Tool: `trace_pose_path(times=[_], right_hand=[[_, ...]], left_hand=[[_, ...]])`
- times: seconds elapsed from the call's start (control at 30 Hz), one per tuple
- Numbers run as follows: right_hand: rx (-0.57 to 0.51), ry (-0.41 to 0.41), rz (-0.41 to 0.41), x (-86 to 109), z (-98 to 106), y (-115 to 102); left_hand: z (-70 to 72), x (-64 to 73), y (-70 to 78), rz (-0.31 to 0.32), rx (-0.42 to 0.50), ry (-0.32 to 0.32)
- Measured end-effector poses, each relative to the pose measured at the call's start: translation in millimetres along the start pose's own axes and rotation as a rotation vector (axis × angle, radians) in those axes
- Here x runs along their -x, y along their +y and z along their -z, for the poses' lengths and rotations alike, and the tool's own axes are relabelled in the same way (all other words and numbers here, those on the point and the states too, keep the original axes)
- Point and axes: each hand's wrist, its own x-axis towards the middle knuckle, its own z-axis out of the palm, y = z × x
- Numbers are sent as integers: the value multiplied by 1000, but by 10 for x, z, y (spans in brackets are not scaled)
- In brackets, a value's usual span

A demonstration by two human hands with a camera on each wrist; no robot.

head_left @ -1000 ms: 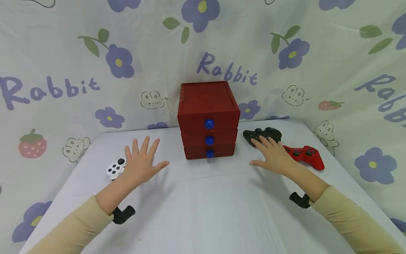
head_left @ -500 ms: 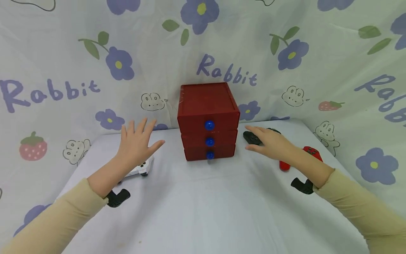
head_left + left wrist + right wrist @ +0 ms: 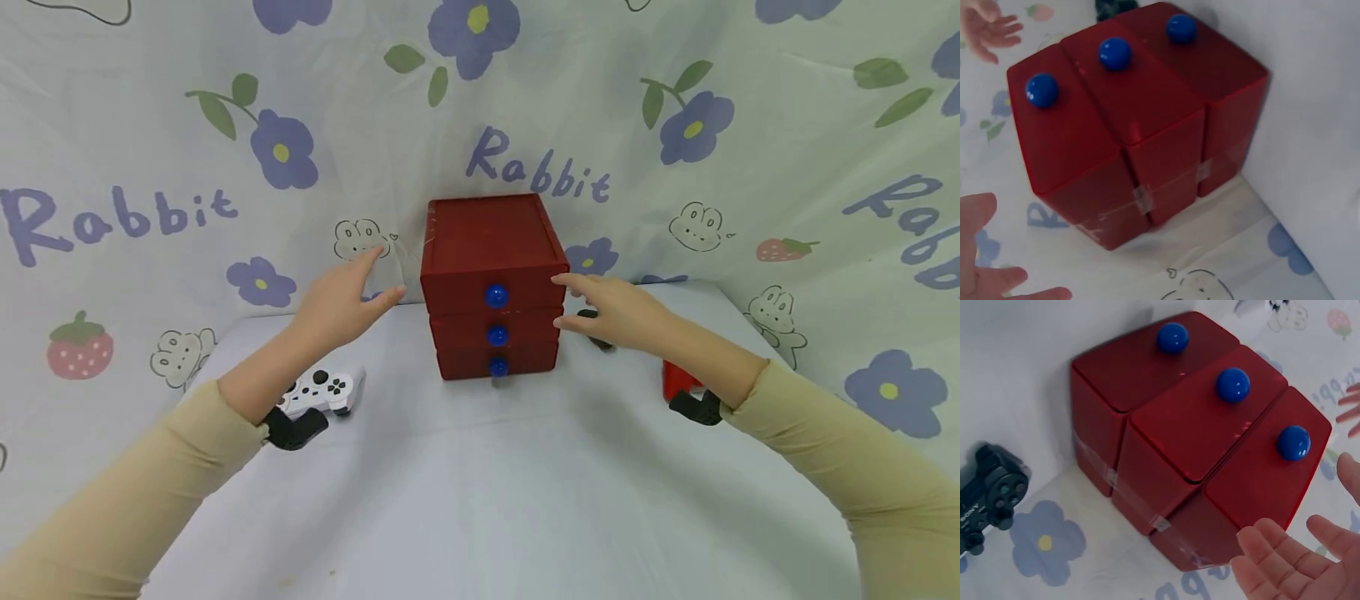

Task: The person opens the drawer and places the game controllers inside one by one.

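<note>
A red three-drawer cabinet (image 3: 491,233) stands upright at the back of the white-covered table (image 3: 487,500), against the rabbit-print backdrop (image 3: 585,75). Its drawer fronts, with three round blue knobs (image 3: 497,296) in one vertical line, face the person; the drawers run front to back (which dimension is the longest, I cannot tell).

The left hand (image 3: 337,304) is raised at the cabinet's left, apart from it, its visible fingers extended and holding nothing. The right hand (image 3: 622,312) is at the front right edge, thumb and fingers spread and free of any grasp; whether a fingertip touches the red side cannot be told.

A white gamepad (image 3: 322,390) lies by the left forearm, a red gamepad (image 3: 677,382) partly under the right one, and a black Sony gamepad (image 3: 997,487) right of the cabinet.
</note>
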Motion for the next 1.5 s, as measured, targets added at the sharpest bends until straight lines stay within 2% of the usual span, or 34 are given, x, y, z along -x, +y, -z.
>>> trace_pose_path(times=[0.13,0.27,0.47,0.63,0.73,1.07,1.27,1.5], right_hand=[[-17,12,-5,-63,6,-50],[-22,35,18,-115,0,-88],[-48,102,69,-197,-25,-114],[-68,117,80,-282,-59,-133],[-81,117,89,-325,-79,-142],[-129,132,119,-417,-166,-152],[-173,156,132,-444,-246,-137],[-200,182,146,-512,-356,-144]], left_hand=[[74,-91,60,57,101,-57],[100,-175,89,79,148,-74],[68,-311,128,83,224,-89],[33,-422,148,131,324,-136],[15,-481,140,149,352,-153],[-155,-639,107,142,377,-213],[-202,-666,124,109,433,-206],[-232,-710,83,104,513,-204]])
